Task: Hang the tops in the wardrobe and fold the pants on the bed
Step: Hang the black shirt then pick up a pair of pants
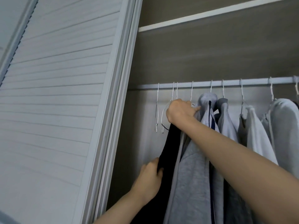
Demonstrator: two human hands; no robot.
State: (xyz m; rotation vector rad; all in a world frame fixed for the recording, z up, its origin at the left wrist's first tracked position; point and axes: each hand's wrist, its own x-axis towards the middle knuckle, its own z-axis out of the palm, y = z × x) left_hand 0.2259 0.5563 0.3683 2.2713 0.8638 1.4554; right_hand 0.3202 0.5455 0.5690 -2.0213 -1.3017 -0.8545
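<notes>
Right grip [180, 111] curls around a white hanger top just under the rail [226, 84], steadying it; below, left grip [151, 174] pinches the black top's [168, 147] edge, apparently straightening its drape.

The right hand [179, 111] covers the shoulder of the black top [168, 152] and whatever hanger carries it, the left hand's [149, 180] fingers [160, 170] vanish behind its edge, and every garment's hem, like the grey hoodie's [192, 175], runs off the bottom.
</notes>
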